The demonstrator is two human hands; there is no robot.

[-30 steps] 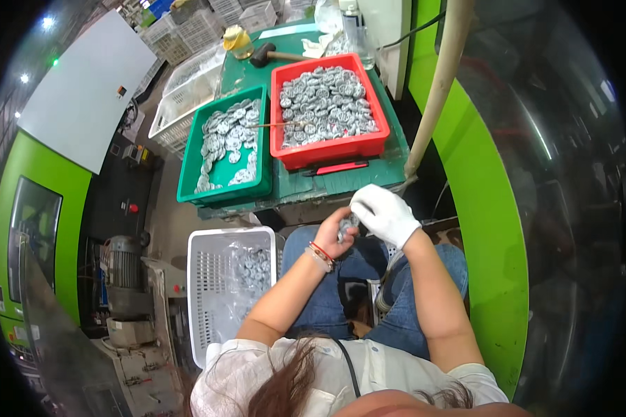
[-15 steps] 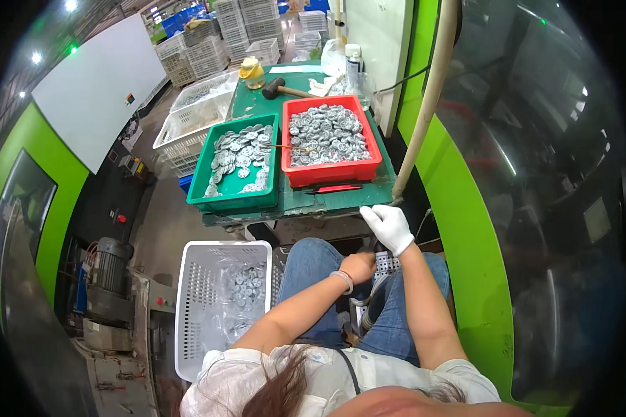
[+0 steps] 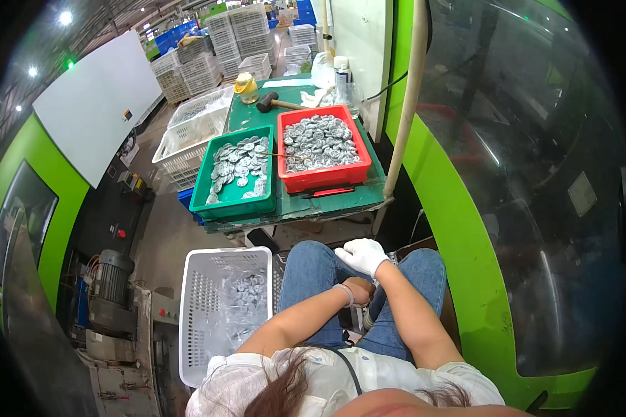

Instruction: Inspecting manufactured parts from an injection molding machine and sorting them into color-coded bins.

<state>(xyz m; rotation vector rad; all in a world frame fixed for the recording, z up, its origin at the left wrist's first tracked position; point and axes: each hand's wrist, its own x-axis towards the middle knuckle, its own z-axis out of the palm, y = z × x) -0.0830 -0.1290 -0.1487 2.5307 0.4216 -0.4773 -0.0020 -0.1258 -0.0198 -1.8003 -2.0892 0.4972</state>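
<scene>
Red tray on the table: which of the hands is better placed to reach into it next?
Probably the right hand: it lies nearer the red tray, while the left hand sits lower, between the legs.

White glove [image 3: 364, 256]; blue jeans [image 3: 303, 272]

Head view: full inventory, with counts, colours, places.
table: one, green, ahead
red tray: one, red, table's right
green tray: one, green, table's left
white basket: one, white, lower left
round parts: many, grey, trays and basket
stick: one, brown, over both trays
slim tool: one, red, before red tray
mallet: one, black head, behind trays
jar: one, yellow, table's far left
crates: many, mostly white, background
machines: two, green, either side
right hand: one, gloved white, lower centre
left hand: one, bare, below it
</scene>
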